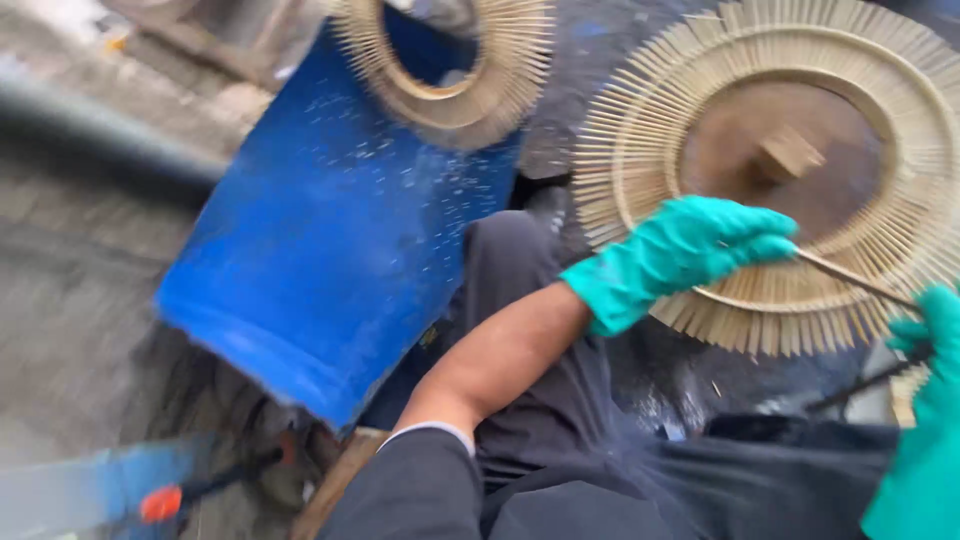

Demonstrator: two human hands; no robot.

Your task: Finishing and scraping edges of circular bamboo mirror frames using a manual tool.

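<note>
Your left hand (680, 255), in a green glove, presses down on the rim of the round bamboo-stick ring (770, 170) in front of you and pinches a thin stick (855, 280). Your right hand (925, 420) seems to clasp a dark rod (865, 385), though blur hides the fingers. A blue board (330, 240) leans at left, a smaller ring (450, 65) above it.

A grey, gritty floor (70, 300) carried everything. A blue board (330, 230) lay tilted across the middle left of the frame. At lower left lay a tool with an orange grip (160, 503). A dark pipe (90, 130) ran along the upper left. The picture was blurred.
</note>
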